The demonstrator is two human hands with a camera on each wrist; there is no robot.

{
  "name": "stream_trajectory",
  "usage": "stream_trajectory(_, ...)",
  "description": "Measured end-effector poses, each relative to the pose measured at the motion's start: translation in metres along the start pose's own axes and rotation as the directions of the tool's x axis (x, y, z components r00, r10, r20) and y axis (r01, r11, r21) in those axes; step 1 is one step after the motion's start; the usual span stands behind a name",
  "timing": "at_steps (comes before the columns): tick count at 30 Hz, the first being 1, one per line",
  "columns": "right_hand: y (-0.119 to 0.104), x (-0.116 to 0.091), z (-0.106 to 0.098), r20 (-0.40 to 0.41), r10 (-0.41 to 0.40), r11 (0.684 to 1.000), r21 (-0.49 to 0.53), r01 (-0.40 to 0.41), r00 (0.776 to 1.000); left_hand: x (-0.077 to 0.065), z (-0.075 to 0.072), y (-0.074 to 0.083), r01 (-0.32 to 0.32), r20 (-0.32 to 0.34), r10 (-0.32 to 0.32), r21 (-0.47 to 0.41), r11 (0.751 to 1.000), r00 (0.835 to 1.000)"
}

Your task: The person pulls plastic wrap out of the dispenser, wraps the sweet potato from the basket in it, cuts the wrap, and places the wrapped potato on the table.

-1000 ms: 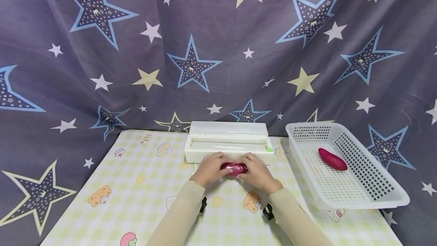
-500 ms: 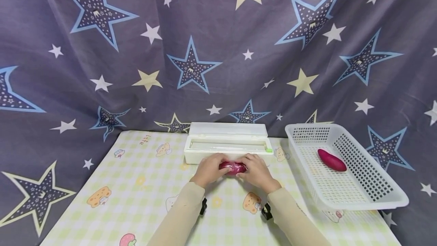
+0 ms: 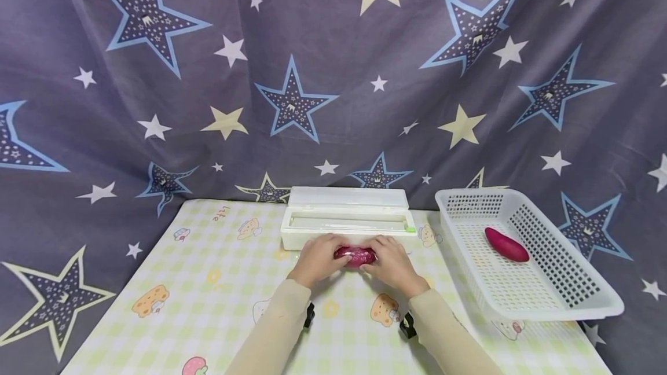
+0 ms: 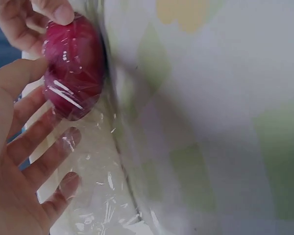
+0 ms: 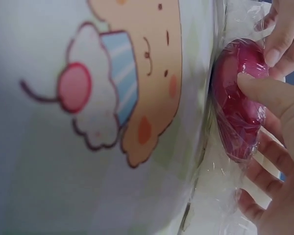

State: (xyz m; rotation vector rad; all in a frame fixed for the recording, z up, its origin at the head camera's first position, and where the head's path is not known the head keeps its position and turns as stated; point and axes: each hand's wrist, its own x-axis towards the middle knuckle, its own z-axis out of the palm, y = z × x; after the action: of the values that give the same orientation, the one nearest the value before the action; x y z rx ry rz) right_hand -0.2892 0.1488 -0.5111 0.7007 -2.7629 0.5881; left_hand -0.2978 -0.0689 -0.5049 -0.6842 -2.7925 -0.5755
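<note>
While beige sleeves [image 3: 276, 323] reach over the checked tablecloth [image 3: 208, 311], the left hand [image 3: 318, 260] and right hand [image 3: 391, 266] pinch opposite ends of the film-wrapped magenta sweet potato [image 3: 356, 256] between thumb and fingers, some fingers spread against clear film [image 4: 100, 161]. To the right, a white perforated basket [image 3: 563, 311] holds a bare sweet potato [image 3: 506, 245]; just beyond the hands sits a white box [image 3: 297, 241], lid [image 3: 349, 197] raised, before a star-patterned curtain [image 3: 333, 22].
</note>
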Motion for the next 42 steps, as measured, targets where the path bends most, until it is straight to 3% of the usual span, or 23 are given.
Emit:
stream_trajectory(7, 0.0, -0.001, -0.001, -0.006, -0.008, 1.0, 0.001, 0.008, 1.0, -0.004, -0.004, -0.002, -0.015, 0.037, 0.014, 0.015, 1.0, 0.999)
stream_trajectory(16, 0.001, -0.004, -0.003, 0.001, 0.002, 1.0, 0.009, -0.002, 1.0, -0.009, -0.013, -0.002, 0.002, 0.032, -0.002, -0.011, 1.0, 0.999)
stream_trajectory(20, 0.0, -0.004, -0.003, 0.015, 0.01, 1.0, 0.014, -0.01, 1.0, -0.011, -0.019, -0.004, 0.006, 0.003, -0.005, -0.027, 1.0, 1.0)
stream_trajectory(28, 0.0, -0.004, -0.003, 0.021, 0.021, 0.999, 0.029, -0.022, 1.0, -0.013, -0.031, -0.018, 0.017, -0.136, -0.026, -0.061, 0.998, 0.99)
stream_trajectory(35, 0.0, -0.005, -0.004, 0.017, 0.021, 0.999, 0.042, -0.022, 1.0, -0.017, -0.043, -0.035, 0.045, -0.266, -0.067, -0.086, 0.995, 0.962)
stream_trajectory(38, 0.0, -0.005, -0.005, 0.019, 0.026, 0.998, 0.05, -0.027, 0.999, -0.017, -0.047, -0.043, 0.103, -0.32, -0.129, -0.099, 0.99, 0.939)
stream_trajectory(42, 0.0, -0.005, -0.007, 0.018, 0.028, 0.997, 0.067, -0.029, 0.999, -0.018, -0.05, -0.056, 0.208, -0.346, -0.243, -0.135, 0.969, 0.906)
